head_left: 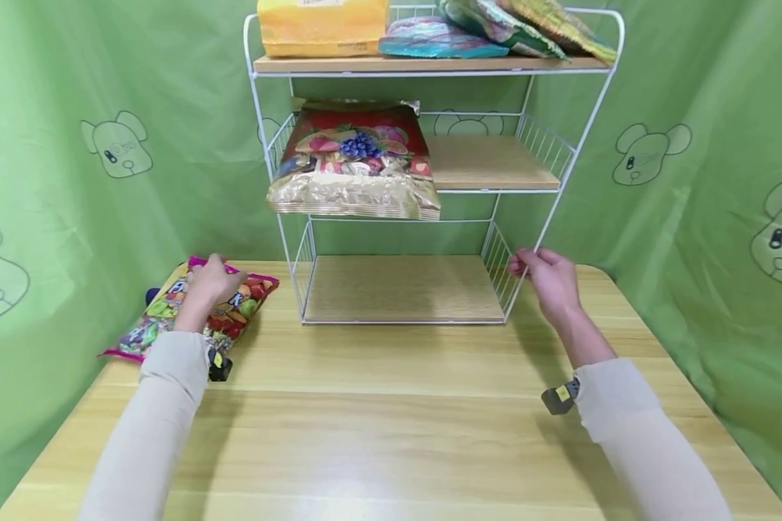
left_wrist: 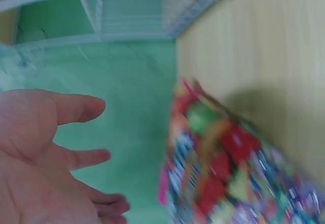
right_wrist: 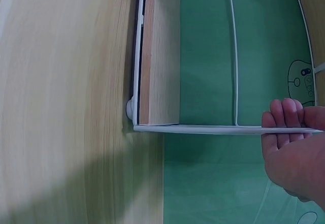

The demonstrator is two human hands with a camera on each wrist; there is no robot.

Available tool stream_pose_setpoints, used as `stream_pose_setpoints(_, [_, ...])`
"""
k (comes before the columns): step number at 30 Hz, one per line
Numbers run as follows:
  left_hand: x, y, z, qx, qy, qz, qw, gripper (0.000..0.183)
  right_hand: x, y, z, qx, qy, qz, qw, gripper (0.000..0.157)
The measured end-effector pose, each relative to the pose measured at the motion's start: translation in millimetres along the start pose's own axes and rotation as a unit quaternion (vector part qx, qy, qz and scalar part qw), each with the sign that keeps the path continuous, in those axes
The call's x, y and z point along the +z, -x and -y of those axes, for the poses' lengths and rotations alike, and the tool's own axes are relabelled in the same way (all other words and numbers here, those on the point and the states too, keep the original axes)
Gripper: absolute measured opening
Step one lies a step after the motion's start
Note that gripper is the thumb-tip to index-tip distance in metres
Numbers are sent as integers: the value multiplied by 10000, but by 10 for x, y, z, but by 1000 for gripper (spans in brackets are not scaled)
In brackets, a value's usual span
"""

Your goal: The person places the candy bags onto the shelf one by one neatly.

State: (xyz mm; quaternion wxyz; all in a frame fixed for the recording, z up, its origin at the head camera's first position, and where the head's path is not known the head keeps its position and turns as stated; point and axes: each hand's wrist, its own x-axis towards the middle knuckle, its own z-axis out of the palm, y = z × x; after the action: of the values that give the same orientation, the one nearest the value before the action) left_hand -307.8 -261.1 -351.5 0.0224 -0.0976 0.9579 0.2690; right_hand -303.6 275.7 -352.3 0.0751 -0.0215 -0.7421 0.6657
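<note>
My left hand (head_left: pixel 211 284) is over a colourful candy bag (head_left: pixel 234 318) with pink edges, which lies on the table left of the rack. In the left wrist view the fingers (left_wrist: pixel 86 159) are spread apart and hold nothing, with the bag to their right. My right hand (head_left: pixel 550 279) grips the front right post of a white wire rack (head_left: pixel 550 224) just above its bottom shelf. The right wrist view shows its fingers (right_wrist: pixel 284 115) curled round the white rod. A red and gold candy bag (head_left: pixel 358 170) lies on the middle shelf, its gold end overhanging the front edge.
On the top shelf (head_left: pixel 430 66) lie an orange pack (head_left: pixel 322 29), a blue and pink bag (head_left: pixel 436 37) and other shiny bags (head_left: pixel 515 25). The bottom shelf (head_left: pixel 404 289) is a wooden board. A green curtain (head_left: pixel 189 145) surrounds the wooden table (head_left: pixel 378 427).
</note>
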Motion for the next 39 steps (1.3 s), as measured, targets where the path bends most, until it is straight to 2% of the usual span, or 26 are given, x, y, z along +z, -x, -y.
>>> stream_pose_setpoints(4, [-21, -35, 236, -528, -108, 347, 9979, 86, 11, -1, -9, 25, 8, 15, 10000, 24])
stream_pose_setpoints(8, [-27, -19, 362, -977, 47, 621, 9933, 94, 11, -5, -7, -4, 169, -27, 9999, 27])
stream_pose_setpoints(12, [7, -3, 467, -1227, -41, 706, 9899, 98, 4, 0, -5, -33, 219, -5, 9998, 28])
stream_pose_setpoints(19, [67, -5, 621, -1602, -72, 1273, 9788, 99, 1, 7, -21, -56, 19, 78, 10000, 21])
stream_pose_setpoints(27, [64, -23, 592, -1779, -165, 1257, 9758, 101, 0, -14, -29, -62, -181, 54, 9998, 19])
stream_pose_setpoints(32, [94, -7, 490, -1886, -142, 1248, 9740, 102, -14, 4, -10, -12, -2, 49, 10000, 22])
stream_pose_setpoints(35, [128, 8, 403, -1798, -342, 1394, 9732, 103, -24, 10, 0, -10, 11, 3, 10000, 20])
stream_pose_setpoints(39, [155, 45, 324, -1349, -829, 1679, 9730, 101, -19, -7, -5, -69, 55, -15, 10000, 18])
